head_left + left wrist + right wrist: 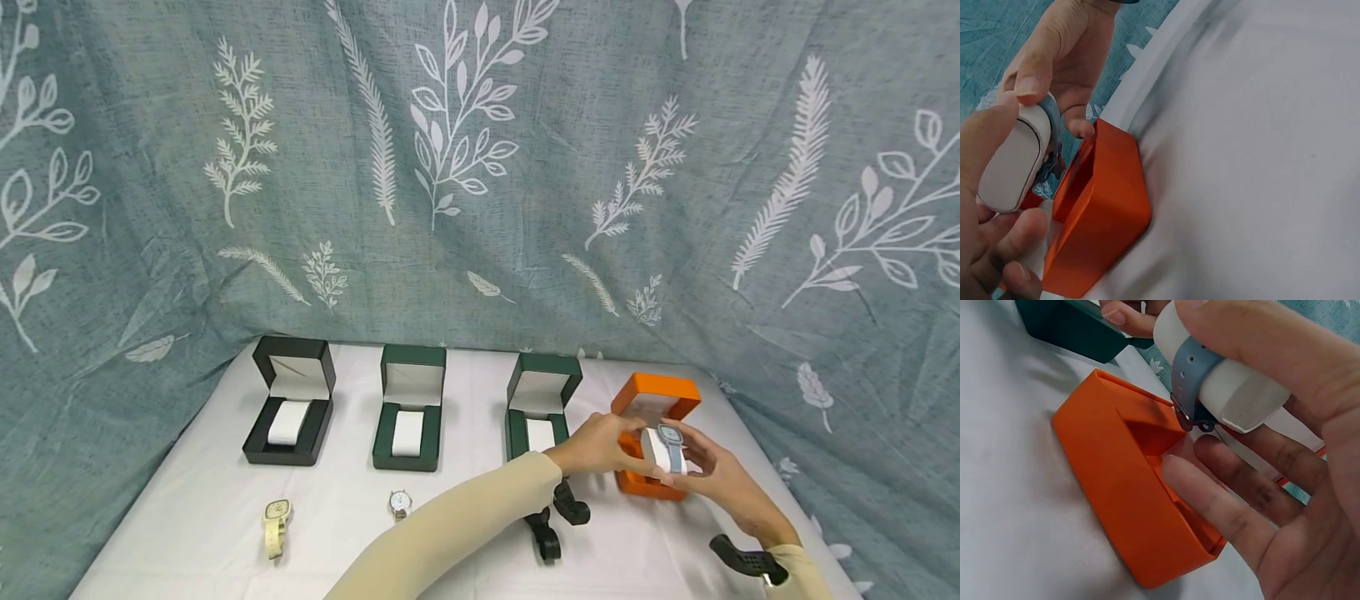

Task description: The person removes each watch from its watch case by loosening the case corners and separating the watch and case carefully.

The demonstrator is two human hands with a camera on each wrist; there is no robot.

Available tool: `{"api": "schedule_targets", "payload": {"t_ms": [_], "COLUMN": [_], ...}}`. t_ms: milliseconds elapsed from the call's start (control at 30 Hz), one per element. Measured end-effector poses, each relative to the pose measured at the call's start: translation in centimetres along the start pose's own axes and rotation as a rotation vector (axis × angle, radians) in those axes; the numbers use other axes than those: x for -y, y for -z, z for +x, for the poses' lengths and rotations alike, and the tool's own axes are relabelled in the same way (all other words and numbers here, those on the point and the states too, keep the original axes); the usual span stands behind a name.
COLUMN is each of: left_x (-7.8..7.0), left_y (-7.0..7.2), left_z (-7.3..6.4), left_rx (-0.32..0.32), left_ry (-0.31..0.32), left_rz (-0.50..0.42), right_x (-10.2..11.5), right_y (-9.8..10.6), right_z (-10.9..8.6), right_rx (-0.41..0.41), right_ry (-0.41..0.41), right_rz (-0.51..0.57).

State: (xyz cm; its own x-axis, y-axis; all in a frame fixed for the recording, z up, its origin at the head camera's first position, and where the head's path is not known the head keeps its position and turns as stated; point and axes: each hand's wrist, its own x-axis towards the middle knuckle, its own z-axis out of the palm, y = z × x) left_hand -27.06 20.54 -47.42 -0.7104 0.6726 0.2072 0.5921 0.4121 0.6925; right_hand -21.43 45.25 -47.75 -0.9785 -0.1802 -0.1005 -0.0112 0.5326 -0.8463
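A white watch cushion (pixel 651 450) wears a watch with a blue-grey strap (pixel 675 458) and a pale square face. My left hand (pixel 596 443) grips one end of the cushion between thumb and fingers. At the other end, my right hand (pixel 723 483) holds it, thumb across the top in the right wrist view. Beneath both hands stands an open orange watch box (pixel 651 487), its lid raised at the back. In the right wrist view the strap's buckle (pixel 1205 427) hangs under the cushion (pixel 1241 394), above the orange box (pixel 1129 487). The hands partly cover the box's inside.
Left of the orange box stand two open green boxes (pixel 382 450) (pixel 517 442) and an open black box (pixel 258 457), each with a white cushion. A yellowish watch (pixel 275 529) and a silver watch (pixel 401 503) lie in front. Black strap-like pieces (pixel 572 505) show near my left wrist.
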Motion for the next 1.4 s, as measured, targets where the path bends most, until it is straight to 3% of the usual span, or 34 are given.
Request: {"api": "schedule_targets", "payload": {"t_ms": [133,533,1033,1400], "left_x": [0.16,0.38,0.57,0.07], "left_y": [-0.04,-0.59,-0.92,-0.67], "left_z": [-0.04,0.33,0.55,0.51], "left_rx": [0.021,-0.02,-0.006,0.013], "left_ry": [0.032,0.019,-0.065,-0.08], "left_rz": [-0.08,-0.079,0.036,0.058], "right_x": [-0.08,-0.38,-0.66,-0.81], "right_y": [-0.19,-0.69,-0.83,-0.61], "right_z": [0.07,0.4,0.14,-0.03], "right_rx": [0.01,0.07,0.1,0.111], "right_ry": [-0.012,0.024,0.061,0.073], "right_rz": [0.045,0.224,0.25,0.25]}}
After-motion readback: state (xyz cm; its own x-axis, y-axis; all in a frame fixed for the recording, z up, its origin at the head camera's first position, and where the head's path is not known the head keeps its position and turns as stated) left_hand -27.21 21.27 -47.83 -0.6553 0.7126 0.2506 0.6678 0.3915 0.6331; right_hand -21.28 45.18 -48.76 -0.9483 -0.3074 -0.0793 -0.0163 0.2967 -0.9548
